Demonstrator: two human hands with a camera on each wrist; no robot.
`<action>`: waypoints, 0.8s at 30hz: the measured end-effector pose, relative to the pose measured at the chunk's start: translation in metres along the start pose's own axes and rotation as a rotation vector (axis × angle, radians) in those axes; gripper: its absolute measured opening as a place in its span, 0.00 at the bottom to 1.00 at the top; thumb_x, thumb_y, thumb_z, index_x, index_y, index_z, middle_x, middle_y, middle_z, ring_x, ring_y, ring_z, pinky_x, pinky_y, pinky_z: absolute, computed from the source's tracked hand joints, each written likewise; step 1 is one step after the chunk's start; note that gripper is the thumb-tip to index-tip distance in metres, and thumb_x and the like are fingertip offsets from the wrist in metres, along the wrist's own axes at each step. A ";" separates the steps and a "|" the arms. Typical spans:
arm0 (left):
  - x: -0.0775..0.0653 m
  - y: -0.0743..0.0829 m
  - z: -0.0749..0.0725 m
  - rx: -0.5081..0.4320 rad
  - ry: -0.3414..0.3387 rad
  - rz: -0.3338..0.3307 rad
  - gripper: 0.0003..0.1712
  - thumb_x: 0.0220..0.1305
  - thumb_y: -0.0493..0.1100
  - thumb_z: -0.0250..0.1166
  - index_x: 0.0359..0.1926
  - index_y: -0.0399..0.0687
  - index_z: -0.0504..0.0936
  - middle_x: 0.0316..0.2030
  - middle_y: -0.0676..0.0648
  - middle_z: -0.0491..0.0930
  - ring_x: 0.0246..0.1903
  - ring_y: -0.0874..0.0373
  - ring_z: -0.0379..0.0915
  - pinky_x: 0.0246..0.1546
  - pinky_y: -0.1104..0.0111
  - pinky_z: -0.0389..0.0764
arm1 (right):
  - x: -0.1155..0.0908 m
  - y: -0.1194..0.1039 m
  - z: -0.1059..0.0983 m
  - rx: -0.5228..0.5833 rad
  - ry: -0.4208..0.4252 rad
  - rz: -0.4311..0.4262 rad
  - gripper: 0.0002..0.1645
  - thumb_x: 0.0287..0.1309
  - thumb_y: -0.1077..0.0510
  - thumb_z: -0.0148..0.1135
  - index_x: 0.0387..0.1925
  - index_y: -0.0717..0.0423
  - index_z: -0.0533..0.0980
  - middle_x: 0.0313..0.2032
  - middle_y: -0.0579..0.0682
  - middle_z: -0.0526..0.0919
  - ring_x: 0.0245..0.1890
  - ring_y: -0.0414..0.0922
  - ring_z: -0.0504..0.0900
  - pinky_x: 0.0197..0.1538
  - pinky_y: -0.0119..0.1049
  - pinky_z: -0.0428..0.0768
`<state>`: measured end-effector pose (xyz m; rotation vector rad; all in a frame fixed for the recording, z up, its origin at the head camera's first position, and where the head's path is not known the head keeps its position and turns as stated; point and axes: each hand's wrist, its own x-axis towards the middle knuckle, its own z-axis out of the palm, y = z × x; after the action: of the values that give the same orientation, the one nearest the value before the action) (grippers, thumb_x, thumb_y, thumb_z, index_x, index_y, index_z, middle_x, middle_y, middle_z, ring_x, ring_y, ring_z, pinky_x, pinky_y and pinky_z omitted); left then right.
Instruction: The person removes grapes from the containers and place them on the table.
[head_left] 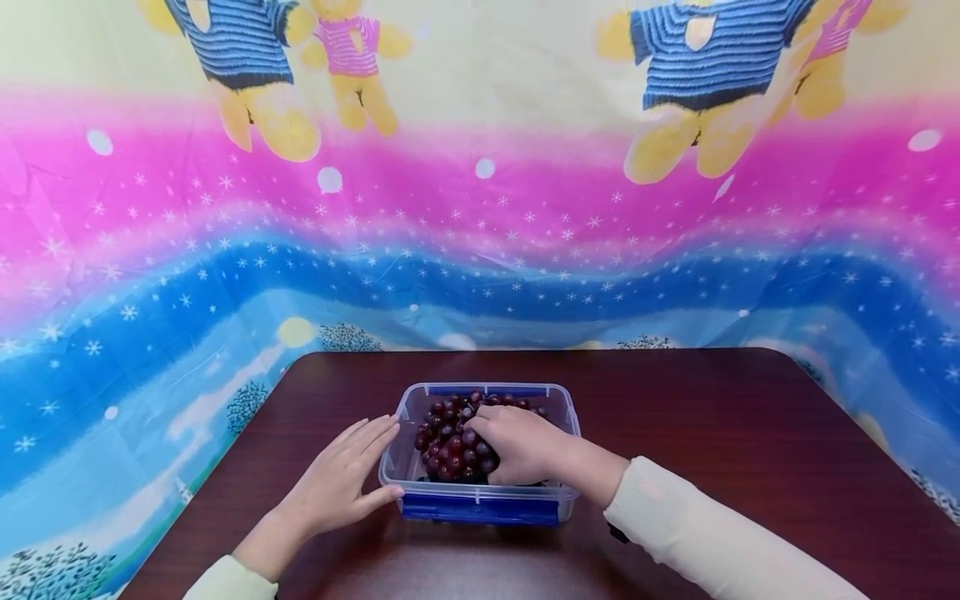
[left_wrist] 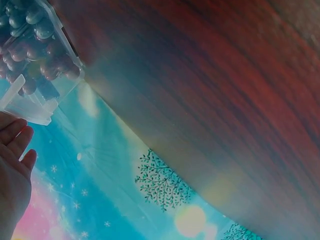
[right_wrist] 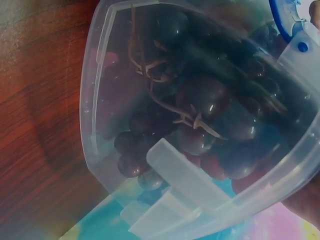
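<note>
A clear plastic container [head_left: 480, 493] with blue clips stands on the table, holding dark red grapes [head_left: 453, 446]. My right hand [head_left: 525, 446] reaches over its right side and grips grapes, thumb toward the near side and fingers on the far side. Its fingertips are hidden among the fruit. At the container's left wall, my left hand [head_left: 341, 475] touches the rim with straight fingers, thumb at the near corner. In the right wrist view, a bare brown stem [right_wrist: 167, 106] shows through the clear wall in front of the grapes.
The dark red-brown table [head_left: 697, 417] has rounded far corners. Behind it hangs a cloth backdrop [head_left: 480, 208] with teddy bears, snowflakes and pink and blue bands. It also falls past the table's left and right sides.
</note>
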<state>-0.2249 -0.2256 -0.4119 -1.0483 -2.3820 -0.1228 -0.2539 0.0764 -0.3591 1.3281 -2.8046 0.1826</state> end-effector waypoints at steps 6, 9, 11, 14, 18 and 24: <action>0.000 0.001 -0.001 -0.003 0.001 0.002 0.46 0.66 0.70 0.51 0.64 0.32 0.71 0.64 0.37 0.70 0.64 0.45 0.64 0.71 0.71 0.37 | -0.004 0.000 -0.003 0.006 0.032 0.002 0.38 0.43 0.51 0.76 0.58 0.56 0.74 0.50 0.49 0.77 0.48 0.44 0.76 0.51 0.39 0.79; 0.000 0.001 -0.001 -0.004 -0.004 -0.003 0.46 0.66 0.70 0.52 0.64 0.33 0.71 0.64 0.38 0.70 0.64 0.45 0.64 0.71 0.71 0.37 | -0.005 0.000 -0.005 0.003 0.042 -0.001 0.38 0.44 0.52 0.76 0.58 0.56 0.74 0.51 0.49 0.77 0.49 0.44 0.76 0.51 0.39 0.79; 0.000 0.001 -0.001 -0.005 -0.009 -0.007 0.46 0.65 0.70 0.52 0.64 0.33 0.71 0.64 0.38 0.69 0.64 0.45 0.64 0.71 0.71 0.37 | -0.006 0.000 -0.005 -0.007 0.054 -0.007 0.38 0.44 0.52 0.76 0.59 0.56 0.74 0.51 0.50 0.77 0.49 0.45 0.76 0.52 0.39 0.79; -0.001 0.001 -0.001 -0.007 -0.012 -0.011 0.46 0.65 0.69 0.53 0.65 0.33 0.71 0.64 0.38 0.69 0.65 0.45 0.64 0.71 0.71 0.37 | -0.008 -0.001 -0.007 -0.020 0.086 -0.025 0.39 0.44 0.53 0.76 0.59 0.57 0.73 0.50 0.50 0.77 0.49 0.45 0.76 0.53 0.39 0.78; -0.001 0.001 -0.001 -0.011 -0.008 -0.008 0.46 0.65 0.69 0.53 0.64 0.33 0.71 0.64 0.37 0.70 0.64 0.45 0.64 0.71 0.71 0.37 | -0.009 -0.001 -0.010 -0.031 0.139 -0.056 0.39 0.44 0.53 0.76 0.60 0.56 0.73 0.53 0.51 0.76 0.53 0.47 0.76 0.57 0.41 0.76; -0.001 0.001 0.000 -0.012 0.000 -0.003 0.46 0.65 0.69 0.53 0.64 0.32 0.71 0.64 0.37 0.70 0.64 0.45 0.65 0.71 0.71 0.37 | -0.011 -0.001 -0.014 -0.076 0.225 -0.104 0.39 0.44 0.54 0.76 0.60 0.54 0.72 0.56 0.54 0.75 0.57 0.50 0.73 0.62 0.46 0.71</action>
<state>-0.2239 -0.2254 -0.4121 -1.0500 -2.3858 -0.1381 -0.2461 0.0859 -0.3463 1.3406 -2.5260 0.2064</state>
